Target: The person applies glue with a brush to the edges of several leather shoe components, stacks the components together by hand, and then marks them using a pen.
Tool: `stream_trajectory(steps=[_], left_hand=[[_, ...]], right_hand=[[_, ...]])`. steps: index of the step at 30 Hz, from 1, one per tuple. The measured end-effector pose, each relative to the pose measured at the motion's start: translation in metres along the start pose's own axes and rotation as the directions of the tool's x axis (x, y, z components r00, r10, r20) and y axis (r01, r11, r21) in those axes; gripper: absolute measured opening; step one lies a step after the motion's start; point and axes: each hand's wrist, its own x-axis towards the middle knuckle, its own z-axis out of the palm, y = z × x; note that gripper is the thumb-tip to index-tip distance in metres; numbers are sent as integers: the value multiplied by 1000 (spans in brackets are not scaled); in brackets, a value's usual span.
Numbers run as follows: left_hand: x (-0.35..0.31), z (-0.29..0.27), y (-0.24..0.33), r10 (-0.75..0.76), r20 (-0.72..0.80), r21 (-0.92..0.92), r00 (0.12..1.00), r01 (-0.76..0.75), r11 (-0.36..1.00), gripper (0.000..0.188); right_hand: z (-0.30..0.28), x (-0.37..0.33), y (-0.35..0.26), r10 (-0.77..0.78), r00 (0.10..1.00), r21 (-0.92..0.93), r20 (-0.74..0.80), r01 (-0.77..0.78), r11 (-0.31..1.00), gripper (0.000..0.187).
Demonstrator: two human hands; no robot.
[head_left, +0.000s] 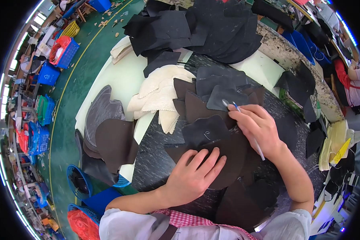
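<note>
My left hand lies with fingers spread on dark brown cut pieces. Just beyond its fingertips is a black cut piece with a pale handwritten mark. My right hand is closed round a slim white pen with a blue part at its upper end. Beside the index finger a silver tip also sticks out; what it belongs to is hidden by the fingers. That tip is over a small dark grey piece, among more overlapping dark pieces.
Cream cut pieces are fanned out left of the dark ones. Black sheets are heaped at the far side. Brown and grey shaped pieces overlap at the left edge. Blue baskets stand on the green floor. A person is at far right.
</note>
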Motion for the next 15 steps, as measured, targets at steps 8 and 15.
stream_trajectory(steps=[8,15], left_hand=[[0,-2,-2,5,14,-24,1000,-4,1000,62],[-2,-4,-3,3,46,-77,999,0,997,65]], right_hand=[[-21,22,-3,559,827,680,-50,-382,626,20],[-4,16,-8,557,829,616,48,-464,636,13]])
